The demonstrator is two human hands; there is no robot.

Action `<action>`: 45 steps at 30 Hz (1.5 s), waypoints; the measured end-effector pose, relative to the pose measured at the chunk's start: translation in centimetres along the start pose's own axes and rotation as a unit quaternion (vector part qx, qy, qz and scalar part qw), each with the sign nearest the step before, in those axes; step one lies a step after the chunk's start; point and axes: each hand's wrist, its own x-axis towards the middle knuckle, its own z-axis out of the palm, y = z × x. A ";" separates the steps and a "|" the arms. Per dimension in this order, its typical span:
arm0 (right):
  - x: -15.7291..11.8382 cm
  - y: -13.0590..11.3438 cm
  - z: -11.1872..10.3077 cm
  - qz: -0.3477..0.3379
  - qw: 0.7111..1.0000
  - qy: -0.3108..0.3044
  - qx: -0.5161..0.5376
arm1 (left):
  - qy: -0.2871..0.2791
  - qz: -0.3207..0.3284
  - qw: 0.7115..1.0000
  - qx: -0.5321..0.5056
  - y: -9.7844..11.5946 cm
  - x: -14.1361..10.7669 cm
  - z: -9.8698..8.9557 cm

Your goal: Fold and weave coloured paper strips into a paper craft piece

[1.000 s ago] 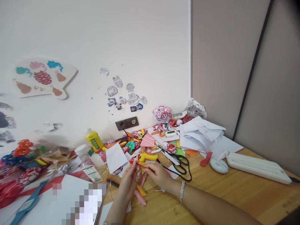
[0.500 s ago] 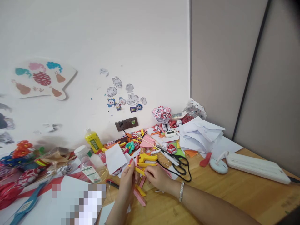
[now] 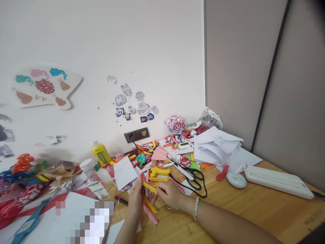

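Note:
A folded yellow paper strip (image 3: 150,187) stretches between my two hands. My left hand (image 3: 137,193) pinches its left end, with a bit of pink paper showing by the fingertips. The strip's right end is in the closed fingers of my right hand (image 3: 168,192), which has a silvery bracelet at the wrist. Just beyond the strip lies a yellow glue gun (image 3: 159,171). Below my hands a pink folded strip (image 3: 150,214) and another yellow strip (image 3: 151,206) rest on the wooden table (image 3: 188,225).
Black-handled scissors (image 3: 197,179) and a dark cord lie right of the glue gun. White sheets (image 3: 218,145), a lamp (image 3: 279,181), bottles (image 3: 101,153), a paper-flower bouquet (image 3: 175,124) and paper scraps crowd the table along the wall.
The yellow strip between my hands shows a wider face, and my left fingers have shifted slightly along it. Both hands keep their hold.

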 end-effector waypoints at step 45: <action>-0.2 0.5 0.2 -0.023 0.973 -0.021 -0.230 | -0.034 -0.026 0.986 0.164 0.4 -0.1 0.9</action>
